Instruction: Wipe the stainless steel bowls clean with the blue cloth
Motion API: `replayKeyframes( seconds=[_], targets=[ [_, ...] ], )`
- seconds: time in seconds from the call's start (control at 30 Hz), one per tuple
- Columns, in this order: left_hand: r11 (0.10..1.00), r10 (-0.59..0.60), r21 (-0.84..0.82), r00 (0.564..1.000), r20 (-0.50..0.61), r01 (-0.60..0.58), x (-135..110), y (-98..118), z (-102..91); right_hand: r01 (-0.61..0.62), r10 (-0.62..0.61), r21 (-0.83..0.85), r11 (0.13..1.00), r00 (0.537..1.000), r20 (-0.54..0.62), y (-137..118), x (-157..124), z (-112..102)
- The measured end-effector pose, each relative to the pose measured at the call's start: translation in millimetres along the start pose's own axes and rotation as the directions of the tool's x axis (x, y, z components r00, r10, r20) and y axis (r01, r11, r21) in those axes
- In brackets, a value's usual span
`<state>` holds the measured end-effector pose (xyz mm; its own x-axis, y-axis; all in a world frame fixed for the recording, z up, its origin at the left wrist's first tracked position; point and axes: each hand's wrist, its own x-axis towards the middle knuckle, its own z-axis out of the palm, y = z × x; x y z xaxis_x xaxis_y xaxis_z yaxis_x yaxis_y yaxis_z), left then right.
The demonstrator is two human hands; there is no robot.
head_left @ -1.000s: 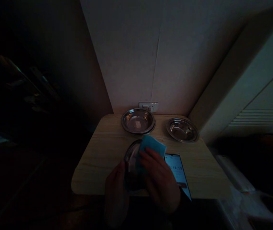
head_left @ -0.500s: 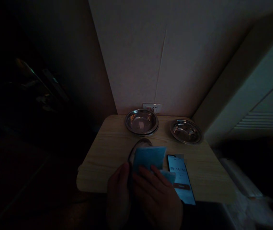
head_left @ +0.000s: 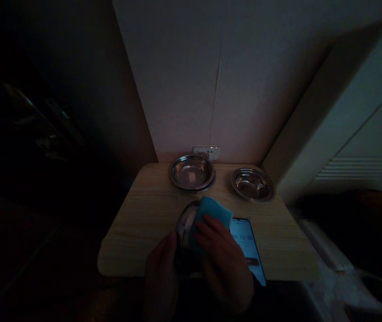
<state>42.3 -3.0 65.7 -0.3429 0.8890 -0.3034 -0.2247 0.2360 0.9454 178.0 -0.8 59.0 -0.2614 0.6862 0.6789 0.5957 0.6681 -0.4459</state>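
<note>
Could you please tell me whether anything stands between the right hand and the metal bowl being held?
Yes: the blue cloth under the right hand comes between it and the metal bowl. Nothing visible stands between the left hand and the bowl.

Left hand (head_left: 161, 270) grips metal bowl (head_left: 184, 226) at edge; right hand (head_left: 227, 264) holds blue cloth (head_left: 214, 211) against it. Phone (head_left: 247, 245) beside right hand.
</note>
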Motion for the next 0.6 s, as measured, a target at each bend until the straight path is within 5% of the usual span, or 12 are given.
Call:
replayKeyframes(
  seconds=[0.13, 0.2, 0.3, 0.37, 0.6],
  targets=[
    [0.999, 0.024, 0.038, 0.999, -0.032, -0.023, 1.1, -1.4, -2.4, 0.245, -0.243, -0.048, 0.968, 0.969, 0.048, -4.0, -0.5, -3.3],
    [1.0, 0.019, 0.024, 1.0, -0.014, -0.019, -1.2, -2.4, -1.3, 0.141, -0.14, -0.031, 0.99, 0.99, 0.026, 8.8, 7.7, -8.9],
    [1.0, -0.013, -0.003, 0.997, 0.071, 0.013, -5.2, -3.9, 1.9, -0.169, 0.169, 0.011, 0.986, 0.986, -0.01, 24.2, 20.3, -16.7],
    [1.0, -0.028, -0.003, 0.995, 0.092, 0.028, -5.7, -6.0, 2.7, -0.228, 0.228, 0.011, 0.974, 0.974, 0.001, 21.7, 23.4, -18.8],
    [0.999, 0.008, 0.036, 0.999, -0.043, -0.006, 0.1, -20.3, -0.9, 0.124, -0.118, -0.026, 0.992, 0.979, 0.168, -9.6, 18.2, -20.3]
  ],
)
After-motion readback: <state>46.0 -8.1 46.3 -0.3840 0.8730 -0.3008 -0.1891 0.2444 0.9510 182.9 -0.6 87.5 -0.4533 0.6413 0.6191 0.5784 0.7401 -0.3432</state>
